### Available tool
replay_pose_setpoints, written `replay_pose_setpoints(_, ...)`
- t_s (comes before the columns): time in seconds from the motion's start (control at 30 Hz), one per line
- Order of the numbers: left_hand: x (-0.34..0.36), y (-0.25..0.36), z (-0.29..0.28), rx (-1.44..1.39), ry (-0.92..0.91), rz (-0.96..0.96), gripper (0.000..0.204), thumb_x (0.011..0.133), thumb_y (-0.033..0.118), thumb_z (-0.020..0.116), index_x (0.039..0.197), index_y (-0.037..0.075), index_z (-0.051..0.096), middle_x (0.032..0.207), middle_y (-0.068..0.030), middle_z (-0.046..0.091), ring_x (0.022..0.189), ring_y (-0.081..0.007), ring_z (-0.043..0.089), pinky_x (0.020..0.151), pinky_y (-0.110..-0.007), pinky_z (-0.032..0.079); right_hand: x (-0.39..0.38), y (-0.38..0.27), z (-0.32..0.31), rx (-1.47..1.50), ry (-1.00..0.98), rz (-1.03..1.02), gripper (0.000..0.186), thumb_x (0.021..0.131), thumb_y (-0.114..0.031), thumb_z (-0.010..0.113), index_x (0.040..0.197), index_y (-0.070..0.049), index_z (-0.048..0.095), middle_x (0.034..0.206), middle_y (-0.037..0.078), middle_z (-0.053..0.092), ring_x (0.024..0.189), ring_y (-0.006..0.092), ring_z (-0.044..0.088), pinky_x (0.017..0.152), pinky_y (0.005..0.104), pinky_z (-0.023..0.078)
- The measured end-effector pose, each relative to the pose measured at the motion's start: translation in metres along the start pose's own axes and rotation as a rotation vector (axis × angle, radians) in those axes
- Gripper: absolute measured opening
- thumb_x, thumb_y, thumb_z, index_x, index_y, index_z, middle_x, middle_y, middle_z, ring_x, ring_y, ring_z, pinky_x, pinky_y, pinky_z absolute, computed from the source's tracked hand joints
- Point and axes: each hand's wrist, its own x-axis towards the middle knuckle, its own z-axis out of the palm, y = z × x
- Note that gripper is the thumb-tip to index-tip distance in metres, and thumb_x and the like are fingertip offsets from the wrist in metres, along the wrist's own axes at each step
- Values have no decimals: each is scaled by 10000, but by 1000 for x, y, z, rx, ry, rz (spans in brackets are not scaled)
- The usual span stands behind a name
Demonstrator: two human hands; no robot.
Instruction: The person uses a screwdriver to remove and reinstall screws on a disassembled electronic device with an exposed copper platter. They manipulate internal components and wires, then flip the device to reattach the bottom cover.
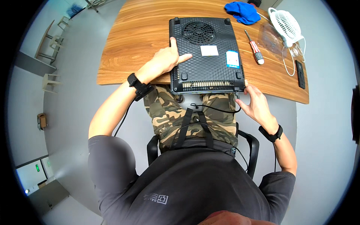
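A black flat appliance that looks like an induction cooker (pixel 206 69) lies underside up, its near end reaching past the table edge. A round fan grille, rubber feet and two labels show on it. My left hand (pixel 165 60) grips its left side, thumb on the underside, index finger along the edge, other fingers hidden. At the near right corner my right hand (pixel 257 104) holds the cooker between thumb and fingers, the thumb close to where the black power cord (pixel 223 111) comes out. That cord hangs over my lap.
Right of the cooker on the wooden table (pixel 135 37) lies a screwdriver (pixel 255 48) with a red, white and black handle. Beyond are a blue cloth (pixel 243 12), a white fan (pixel 285 26) with its cable, a clear plastic bag (pixel 270 39) and a black bar-shaped object (pixel 300 74).
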Motion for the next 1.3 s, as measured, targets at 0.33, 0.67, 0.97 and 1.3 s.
replay_pose_setpoints(0.33, 4, -7, 3, -46, 83, 132, 1040, 1009, 585, 531, 1448, -261, 115, 1098, -405, 641, 1049, -523, 645, 882, -479, 537, 49, 68, -33, 374, -215, -24, 247, 989, -128, 648, 1154, 56, 659, 1018, 157, 749, 992, 201, 730, 877, 326, 566)
replay_pose_setpoints(0.67, 2, 11, -10, -45, -31, 61, 966, 1035, 528, 520, 1501, -193, 77, 1202, -423, 606, 1165, -507, 614, 988, -475, 500, 85, 88, -37, 512, -444, -25, 297, 998, -140, 613, 1206, 68, 573, 882, 112, 736, 825, 172, 690, 776, 317, 550)
replay_pose_setpoints(0.97, 11, 6, -5, -56, -106, -123, 995, 1029, 591, 455, 1587, -58, -51, 1326, -398, 567, 1260, -499, 564, 1084, -475, 438, 57, 74, -17, 371, -314, -222, 302, 988, -98, 584, 1230, 74, 531, 969, 202, 740, 963, 390, 687, 836, 454, 533)
replay_pose_setpoints(1.3, 14, 4, -4, -95, -148, -77, 983, 1056, 531, 450, 1562, -93, -116, 1359, -385, 553, 1296, -473, 545, 1101, -443, 421, 64, 65, -26, 196, -417, -188, 261, 999, -122, 527, 1158, 69, 606, 931, 241, 718, 889, 417, 687, 789, 455, 548)
